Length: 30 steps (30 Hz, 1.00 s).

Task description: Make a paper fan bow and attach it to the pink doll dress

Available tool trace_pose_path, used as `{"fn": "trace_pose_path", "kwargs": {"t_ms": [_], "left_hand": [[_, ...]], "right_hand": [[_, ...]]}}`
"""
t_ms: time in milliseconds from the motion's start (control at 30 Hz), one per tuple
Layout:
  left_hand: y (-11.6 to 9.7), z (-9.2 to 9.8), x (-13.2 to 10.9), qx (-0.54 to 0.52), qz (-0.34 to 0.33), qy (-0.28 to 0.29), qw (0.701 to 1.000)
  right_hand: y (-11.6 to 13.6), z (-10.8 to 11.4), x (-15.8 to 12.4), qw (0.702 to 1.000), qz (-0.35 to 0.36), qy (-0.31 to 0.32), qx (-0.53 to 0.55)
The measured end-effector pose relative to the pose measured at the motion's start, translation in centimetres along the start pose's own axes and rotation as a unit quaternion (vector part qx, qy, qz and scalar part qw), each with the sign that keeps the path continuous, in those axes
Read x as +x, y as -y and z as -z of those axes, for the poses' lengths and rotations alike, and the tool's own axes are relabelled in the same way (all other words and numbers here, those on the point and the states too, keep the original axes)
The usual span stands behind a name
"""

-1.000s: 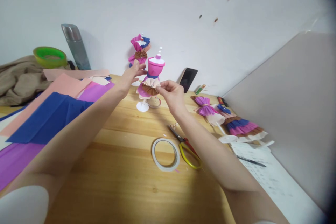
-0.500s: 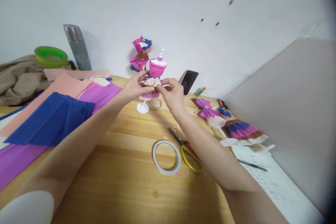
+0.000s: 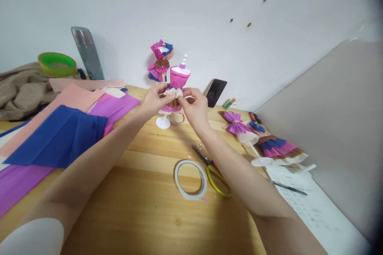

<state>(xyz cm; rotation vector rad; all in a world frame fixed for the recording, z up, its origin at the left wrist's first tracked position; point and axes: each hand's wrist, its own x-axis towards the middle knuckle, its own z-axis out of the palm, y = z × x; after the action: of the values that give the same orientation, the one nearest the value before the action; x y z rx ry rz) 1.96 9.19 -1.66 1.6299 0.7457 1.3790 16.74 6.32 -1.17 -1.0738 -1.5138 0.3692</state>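
Observation:
A small dress form [image 3: 180, 78] in a pink paper bodice stands on a white round base [image 3: 163, 122]. At its waist sits a pleated cream paper bow [image 3: 172, 94], with brown pleats just beneath it. My left hand [image 3: 154, 99] pinches the bow's left side between thumb and fingers. From the other side, my right hand [image 3: 194, 105] pinches its right edge. A second form [image 3: 161, 61], dressed in pink and blue crepe paper, stands behind against the wall.
Scissors [image 3: 220, 181] and a roll of white tape [image 3: 178, 183] lie in front. Crepe paper sheets [image 3: 60, 135] cover the left side, near a bottle [image 3: 89, 55]. A phone [image 3: 216, 92] leans on the wall. More dressed forms [image 3: 278, 147] lie at right by written paper [image 3: 314, 203].
Both hands stay at the bow with only slight finger shifts. The cream pleats look a little more raised and spread. The view has moved very slightly.

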Motion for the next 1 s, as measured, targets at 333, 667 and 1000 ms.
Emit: {"fn": "trace_pose_path", "kwargs": {"t_ms": [333, 667, 1000], "left_hand": [[0.3, 0.3, -0.2, -0.055, 0.026, 0.001, 0.998], [0.6, 1.6, -0.3, -0.055, 0.010, 0.075, 0.996], [-0.3, 2.7, -1.8, 0.030, 0.028, 0.074, 0.996]], "right_hand": [[0.0, -0.2, -0.1, 1.000, 0.005, -0.003, -0.006], [0.1, 0.4, -0.8, 1.000, 0.024, 0.009, -0.003], [1.9, 1.9, -3.6, 0.995, -0.047, 0.058, 0.073]]}}
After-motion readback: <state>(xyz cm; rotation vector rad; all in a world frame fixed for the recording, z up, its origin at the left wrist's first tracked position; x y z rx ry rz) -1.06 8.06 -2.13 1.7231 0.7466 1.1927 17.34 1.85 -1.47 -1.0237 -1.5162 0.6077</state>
